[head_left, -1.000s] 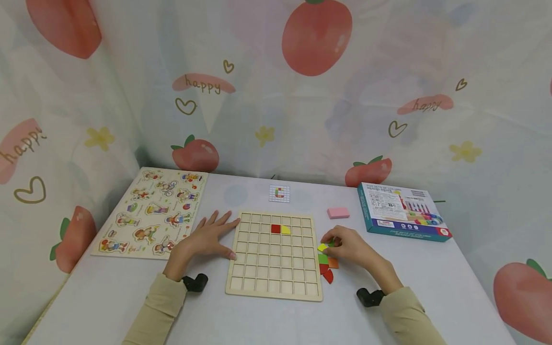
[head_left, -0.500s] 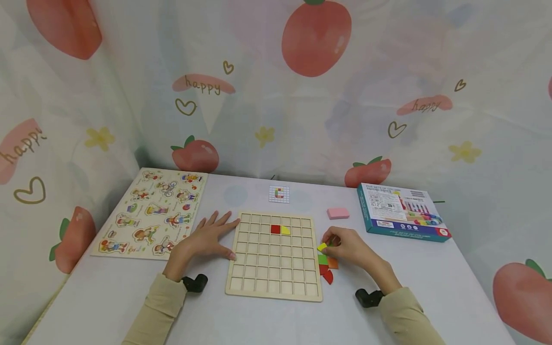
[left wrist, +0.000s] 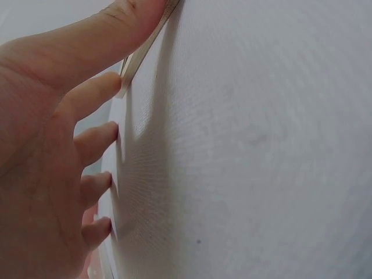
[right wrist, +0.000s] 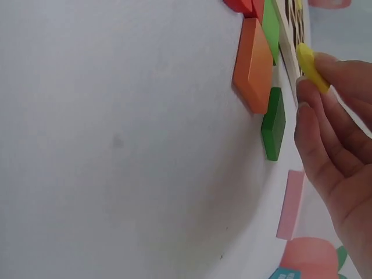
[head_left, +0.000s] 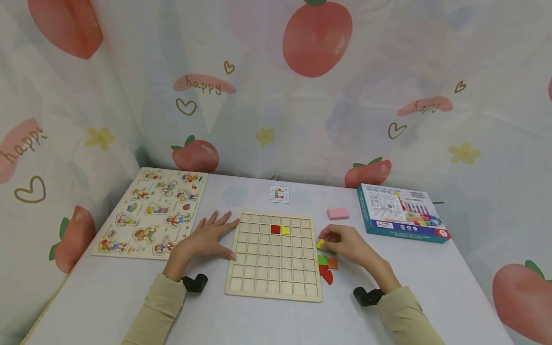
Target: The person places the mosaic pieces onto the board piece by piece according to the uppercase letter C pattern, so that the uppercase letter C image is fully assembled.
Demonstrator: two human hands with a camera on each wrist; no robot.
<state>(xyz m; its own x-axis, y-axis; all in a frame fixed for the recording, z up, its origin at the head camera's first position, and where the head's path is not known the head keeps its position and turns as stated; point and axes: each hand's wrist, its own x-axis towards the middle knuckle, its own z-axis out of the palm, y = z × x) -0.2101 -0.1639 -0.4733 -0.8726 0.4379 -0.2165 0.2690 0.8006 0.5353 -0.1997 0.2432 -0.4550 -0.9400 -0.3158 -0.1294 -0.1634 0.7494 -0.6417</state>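
Currently, the right hand [head_left: 347, 243] pinches a yellow tile [right wrist: 310, 67] right of the wooden grid board [head_left: 274, 262], whose far half holds 2 tiles [head_left: 275, 229]; the left hand [head_left: 208, 239], fingers spread wide, touches its left edge.

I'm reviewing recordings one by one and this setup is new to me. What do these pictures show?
No machine here: a person works bare-handed. The wide view is from a head camera, the two close ones from wrist cameras. On the table, the left hand touches the wooden grid board, which holds a red square and a yellow piece. The right hand pinches another yellow piece. Loose green, orange and red pieces lie beside the board. Around them: a pattern card, pink block, box and picture board.
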